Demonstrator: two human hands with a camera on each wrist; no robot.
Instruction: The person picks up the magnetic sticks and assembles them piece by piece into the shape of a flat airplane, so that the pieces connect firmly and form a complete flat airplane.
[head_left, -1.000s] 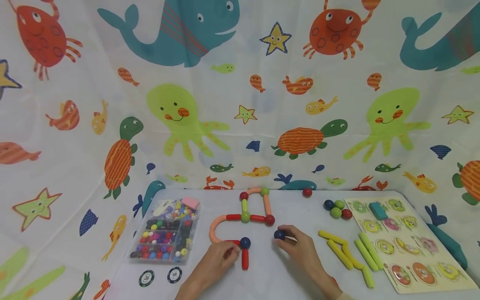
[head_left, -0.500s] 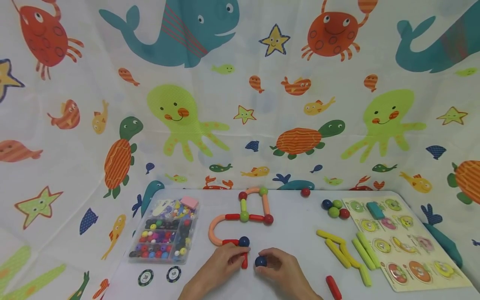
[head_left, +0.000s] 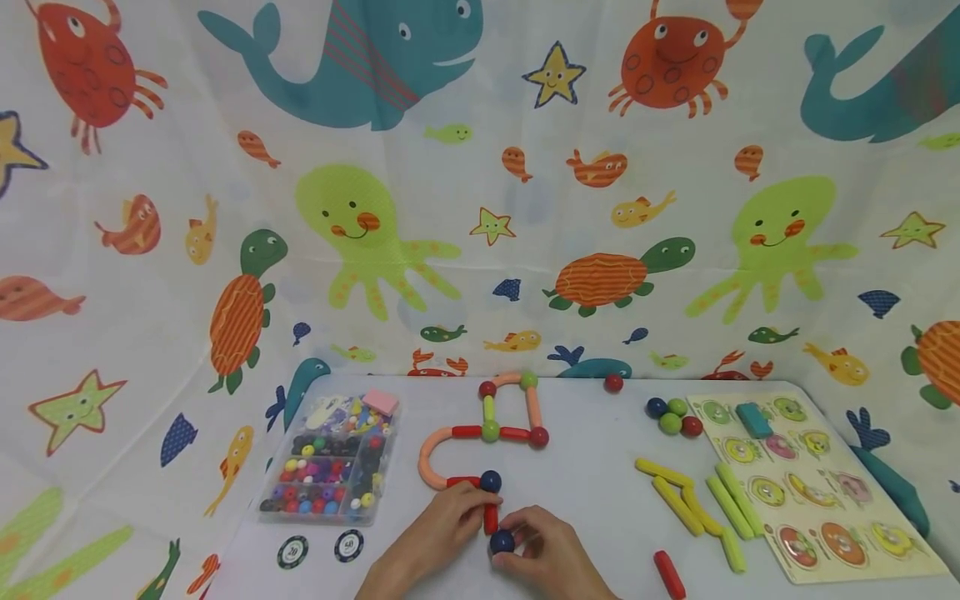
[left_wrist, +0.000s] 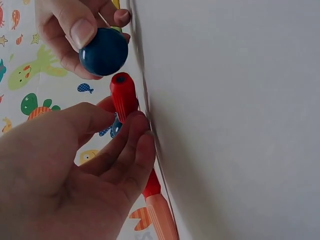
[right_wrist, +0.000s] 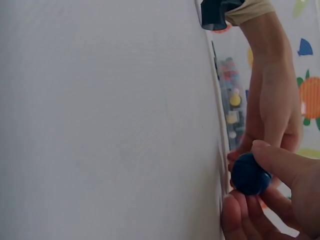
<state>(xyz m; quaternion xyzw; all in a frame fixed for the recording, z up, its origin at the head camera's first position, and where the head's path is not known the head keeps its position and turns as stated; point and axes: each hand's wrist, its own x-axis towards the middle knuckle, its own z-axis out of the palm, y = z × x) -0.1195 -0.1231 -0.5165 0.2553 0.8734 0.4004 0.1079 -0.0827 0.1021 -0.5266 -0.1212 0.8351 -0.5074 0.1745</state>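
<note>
My right hand [head_left: 551,550] pinches a dark blue ball [head_left: 502,542] between thumb and fingers, right by the near end of a short red rod [head_left: 491,518]. In the left wrist view a small gap shows between the blue ball [left_wrist: 104,52] and the rod's end [left_wrist: 123,90]. My left hand [head_left: 442,533] holds that red rod between thumb and fingers. At its far end the rod meets another dark blue ball [head_left: 491,481]. From there a chain runs on through a second red rod [head_left: 463,482], a curved peach rod [head_left: 426,458] and a closed loop of rods and balls.
A divided bead box [head_left: 322,467] stands left, with two round chips [head_left: 292,552] in front. At right lie yellow rods [head_left: 677,504], green rods [head_left: 735,500], several loose balls [head_left: 671,423], a loose red rod [head_left: 670,575] and a picture puzzle board [head_left: 817,492]. A patterned curtain hangs behind.
My right hand has carried the blue ball left and nearer to me, to the red rod's near end. The left hand has shifted from beside the chain onto that rod.
</note>
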